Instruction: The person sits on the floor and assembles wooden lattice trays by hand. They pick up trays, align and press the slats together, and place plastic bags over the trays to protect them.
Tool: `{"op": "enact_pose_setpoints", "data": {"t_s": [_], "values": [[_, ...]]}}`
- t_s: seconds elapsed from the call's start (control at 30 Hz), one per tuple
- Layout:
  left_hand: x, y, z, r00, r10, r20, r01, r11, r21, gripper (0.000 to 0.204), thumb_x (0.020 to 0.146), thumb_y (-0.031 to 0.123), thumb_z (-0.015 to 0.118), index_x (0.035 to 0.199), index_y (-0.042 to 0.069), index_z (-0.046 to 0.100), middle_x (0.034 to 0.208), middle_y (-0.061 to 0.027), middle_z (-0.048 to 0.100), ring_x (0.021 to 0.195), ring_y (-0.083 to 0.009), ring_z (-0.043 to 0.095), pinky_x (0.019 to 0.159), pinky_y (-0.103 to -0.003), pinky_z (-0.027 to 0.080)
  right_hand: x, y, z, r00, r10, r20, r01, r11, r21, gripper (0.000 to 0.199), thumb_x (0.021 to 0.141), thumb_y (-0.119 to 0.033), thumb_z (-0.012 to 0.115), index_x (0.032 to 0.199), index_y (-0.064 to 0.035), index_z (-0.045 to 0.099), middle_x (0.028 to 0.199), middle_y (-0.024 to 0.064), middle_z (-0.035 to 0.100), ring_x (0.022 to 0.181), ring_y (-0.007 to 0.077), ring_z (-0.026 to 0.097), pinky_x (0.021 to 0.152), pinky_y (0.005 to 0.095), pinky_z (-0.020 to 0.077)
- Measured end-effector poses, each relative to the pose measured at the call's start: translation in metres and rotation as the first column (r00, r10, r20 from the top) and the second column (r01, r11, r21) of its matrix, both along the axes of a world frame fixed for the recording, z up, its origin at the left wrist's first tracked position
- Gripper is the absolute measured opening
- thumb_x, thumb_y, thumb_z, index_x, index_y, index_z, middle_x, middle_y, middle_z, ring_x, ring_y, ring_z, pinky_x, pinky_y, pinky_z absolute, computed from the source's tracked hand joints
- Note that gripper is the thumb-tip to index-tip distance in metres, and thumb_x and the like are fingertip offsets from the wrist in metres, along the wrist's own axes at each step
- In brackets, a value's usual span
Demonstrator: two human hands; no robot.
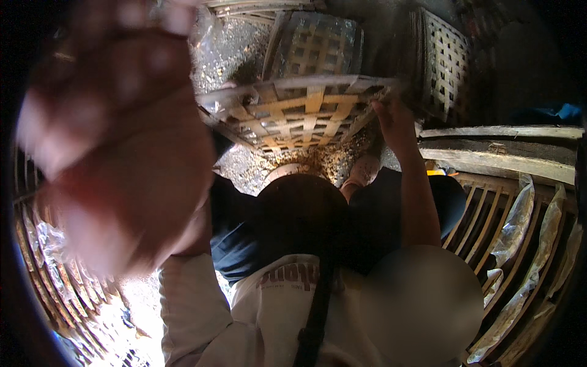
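Observation:
A woven bamboo panel [315, 101] with a wooden rim is tilted up in front of my knees, its slats crossing in an open lattice. My right hand [391, 119] grips its right end, fingers curled at the rim. Close to the camera on the left, my left hand [122, 140] looms large and blurred. Its palm faces the camera and the fingers stretch up past the top edge; nothing shows in it. The panel's left end is partly covered by this hand.
Another lattice panel [318, 46] stands beyond, and a further one [446, 61] leans at the far right. Wooden planks [501, 147] lie at right above a slatted rack [489, 214] with plastic strips. More slats [49, 263] run along the left. Pale chips litter the ground [244, 162].

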State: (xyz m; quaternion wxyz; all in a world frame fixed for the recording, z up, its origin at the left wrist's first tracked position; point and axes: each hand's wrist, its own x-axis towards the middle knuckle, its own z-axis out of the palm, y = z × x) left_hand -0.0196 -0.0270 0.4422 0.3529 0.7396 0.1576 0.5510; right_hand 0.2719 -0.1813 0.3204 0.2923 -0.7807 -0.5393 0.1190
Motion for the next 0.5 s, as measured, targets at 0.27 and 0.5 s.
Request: {"op": "enact_pose_setpoints", "data": {"t_s": [0.27, 0.5], "values": [[-0.145, -0.01, -0.108, 0.87, 0.45, -0.202, -0.492, 0.759, -0.427, 0.043, 0.086, 0.033, 0.062, 0.12, 0.01, 0.052, 0.094, -0.0121, 0.062, 0.088, -0.0233, 0.062, 0.081, -0.038, 0.051, 0.007, 0.0, -0.001, 0.997, -0.03, -0.065, 0.026, 0.997, -0.07, 0.029, 0.091, -0.026, 0.059, 0.105, -0.0004, 0.055, 0.09, 0.014, 0.066, 0.083, 0.0199, 0.063, 0.075, 0.0316, 0.0464], [-0.182, -0.014, -0.154, 0.792, 0.506, -0.342, -0.607, 0.589, -0.534, 0.041, 0.087, 0.032, 0.06, 0.12, 0.009, 0.052, 0.092, -0.0129, 0.063, 0.086, -0.0233, 0.063, 0.083, -0.038, 0.05, 0.003, 0.002, 0.003, 0.998, -0.019, -0.064, 0.015, 0.997, -0.07, 0.031, 0.091, -0.027, 0.059, 0.106, -0.0011, 0.055, 0.088, 0.0169, 0.065, 0.08, 0.0283, 0.063, 0.069, 0.0378, 0.0473]]}}
